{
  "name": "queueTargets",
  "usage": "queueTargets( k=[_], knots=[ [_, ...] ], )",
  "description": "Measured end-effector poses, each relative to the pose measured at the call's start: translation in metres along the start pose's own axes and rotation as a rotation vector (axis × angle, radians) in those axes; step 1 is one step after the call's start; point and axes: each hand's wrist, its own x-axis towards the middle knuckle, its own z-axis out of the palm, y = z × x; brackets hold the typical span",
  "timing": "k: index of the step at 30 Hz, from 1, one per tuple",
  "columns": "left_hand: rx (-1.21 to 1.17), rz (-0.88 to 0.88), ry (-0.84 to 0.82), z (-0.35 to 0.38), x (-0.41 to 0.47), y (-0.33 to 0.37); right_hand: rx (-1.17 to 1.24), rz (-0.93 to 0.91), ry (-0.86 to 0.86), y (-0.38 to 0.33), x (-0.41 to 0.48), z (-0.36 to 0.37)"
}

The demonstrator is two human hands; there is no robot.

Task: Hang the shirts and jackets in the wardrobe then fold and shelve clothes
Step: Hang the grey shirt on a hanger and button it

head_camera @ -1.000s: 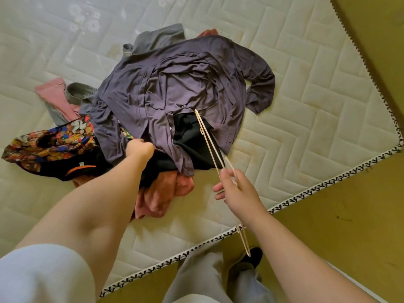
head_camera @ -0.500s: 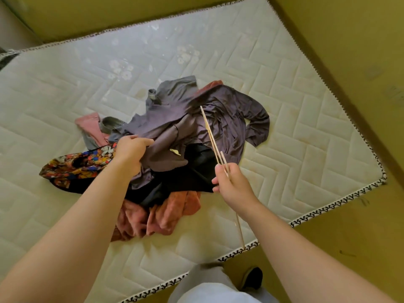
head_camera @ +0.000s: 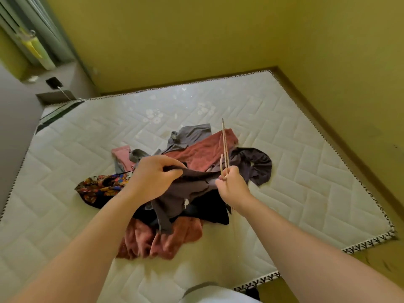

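A heap of clothes lies in the middle of the white quilted mattress [head_camera: 284, 132]. My left hand [head_camera: 153, 178] grips a bunched part of the dark purple shirt [head_camera: 188, 193] and holds it raised above the heap. My right hand [head_camera: 232, 186] holds a thin pale hanger [head_camera: 224, 145] upright just to the right of the lifted cloth; its tip points up over the heap. Under the shirt lie a rust-red garment [head_camera: 203, 152], a black one [head_camera: 209, 208], a floral one [head_camera: 102, 184], a grey one [head_camera: 188, 134] and a pink one [head_camera: 121, 153].
Yellow-green walls stand behind and to the right of the mattress. At the far left a grey ledge [head_camera: 63, 79] carries a bottle [head_camera: 37, 49] and a small black device with a cable. My pale trousers [head_camera: 216, 296] show at the bottom edge.
My left hand has pulled the purple shirt up off the heap, uncovering the rust-red garment. My right hand has swung the hanger upright and closer. The view has tilted up toward the walls.
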Motion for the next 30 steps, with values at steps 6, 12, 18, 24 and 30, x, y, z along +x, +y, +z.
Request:
queueTargets(
  k=[6, 12, 18, 24, 30],
  knots=[
    [-0.147, 0.226, 0.089, -0.042, -0.052, 0.054, -0.212, -0.04, -0.204, -0.022, -0.008, -0.004],
    [-0.346, 0.277, 0.154, -0.07, -0.082, 0.074, -0.371, -0.159, -0.207, -0.026, -0.016, 0.018],
    [-0.389, 0.043, 0.43, -0.097, -0.085, 0.041, -0.296, -0.219, -0.038, -0.041, -0.002, -0.008],
    [0.268, -0.307, 0.189, -0.065, -0.059, 0.011, -0.108, -0.31, 0.104, -0.09, 0.002, -0.034],
    [-0.315, 0.096, -0.071, 0.0, -0.019, 0.063, -0.13, -0.424, -0.142, -0.128, -0.016, -0.047]
  ],
)
